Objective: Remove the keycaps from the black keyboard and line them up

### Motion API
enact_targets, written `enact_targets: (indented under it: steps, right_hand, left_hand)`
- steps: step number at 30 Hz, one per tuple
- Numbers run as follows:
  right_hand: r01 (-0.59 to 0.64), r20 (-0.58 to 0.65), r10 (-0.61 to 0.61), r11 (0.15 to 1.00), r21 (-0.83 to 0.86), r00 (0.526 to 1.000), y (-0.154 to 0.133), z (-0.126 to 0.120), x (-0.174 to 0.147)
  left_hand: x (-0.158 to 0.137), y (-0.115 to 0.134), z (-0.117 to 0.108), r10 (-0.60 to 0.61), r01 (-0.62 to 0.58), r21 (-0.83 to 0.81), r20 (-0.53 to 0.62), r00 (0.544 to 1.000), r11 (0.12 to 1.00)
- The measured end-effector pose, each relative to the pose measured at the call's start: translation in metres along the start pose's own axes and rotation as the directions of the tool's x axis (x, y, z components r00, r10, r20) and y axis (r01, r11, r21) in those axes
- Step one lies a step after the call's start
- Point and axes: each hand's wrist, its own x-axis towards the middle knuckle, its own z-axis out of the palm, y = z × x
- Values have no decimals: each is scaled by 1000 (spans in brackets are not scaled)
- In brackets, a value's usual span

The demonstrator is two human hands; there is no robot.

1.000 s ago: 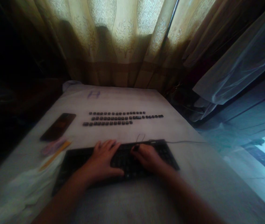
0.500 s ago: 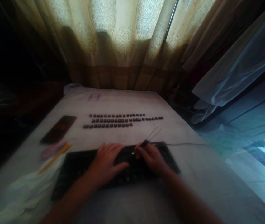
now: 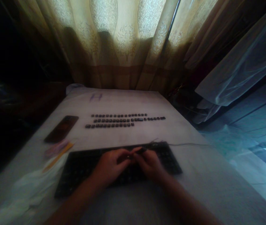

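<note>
A black keyboard (image 3: 83, 165) lies on the white cloth in front of me, and both my hands are over its middle. My right hand (image 3: 150, 162) is closed round the dark handle of a keycap puller (image 3: 142, 150), whose thin wires point away over the keyboard's back edge. Fingertips of my left hand (image 3: 111, 164) are pinched together against the right fingertips. Something small and dark with a faint glint shows between them, too blurred to name. Beyond the keyboard, loose black keycaps (image 3: 111, 125) lie in three rows.
A phone (image 3: 62, 128) lies to the left. Nearer are a pinkish item (image 3: 56, 148), a yellow-orange strip (image 3: 57, 157) and crumpled whitish plastic (image 3: 27, 193). The keyboard cable (image 3: 191, 144) runs right across the white cloth (image 3: 128, 101). Curtains (image 3: 125, 47) hang behind.
My left hand has moved right and its spread fingers have closed to meet the right fingertips. The keycap puller has tilted lower, with its wires now nearer the keyboard.
</note>
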Motion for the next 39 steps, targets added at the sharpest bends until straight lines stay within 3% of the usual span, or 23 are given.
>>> enact_targets:
  steps: [5,10,13,18,22,26,29,34,39]
  right_hand:
    - [9,-17,-9,1000,-4,1000,-1,4,-1]
    - [-17,-131,14,1000,-21,991,4,4,-2]
    - [51,-155,-69,992,-114,986,10,1,-2]
    - [285,75,-280,861,-422,957,16,5,-5]
    - [341,243,-245,771,-538,938,11,11,-6]
    - [336,295,-193,743,-579,936,11,11,-5]
    - [314,231,-218,757,-573,948,12,9,-4]
    - [203,8,-218,894,-400,976,8,8,0]
    - [182,0,-198,903,-389,980,2,10,2]
  left_hand:
    - [2,-3,1,-69,78,-153,58,996,985]
    - [3,-10,4,-126,137,-239,64,990,961]
    - [4,-11,0,-145,154,-234,54,988,960]
    - [6,-10,-17,-212,207,-223,3,977,953]
    - [9,-12,-22,-247,235,-235,-24,969,943]
    - [11,-16,-19,-245,234,-304,1,969,923]
    - [11,-17,-18,-248,236,-344,8,969,909]
    - [10,-15,-14,-245,236,-390,27,969,890]
    - [8,-10,-7,-221,233,-404,77,972,885]
